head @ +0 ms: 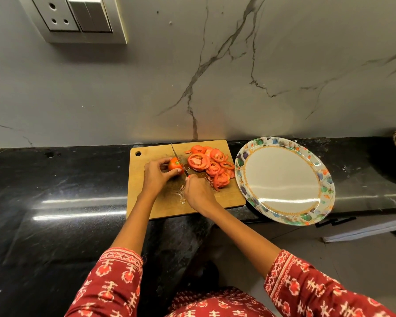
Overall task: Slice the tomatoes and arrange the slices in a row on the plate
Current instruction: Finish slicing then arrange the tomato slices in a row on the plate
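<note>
Nearly through the slicing, nothing plated yet.
On the cutting board [160, 202], a pile of slices [212, 167] lies right of the last tomato stub [174, 165]; the plate [281, 181] beside the board waits bare. The left hand [157, 173] pinches the stub, the right hand [198, 193] grips the knife [178, 159] against it.

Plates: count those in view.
1. The round white plate with a floral rim lies on the black counter, right of the wooden cutting board, overhanging the counter's edge. No slices on it.
</note>
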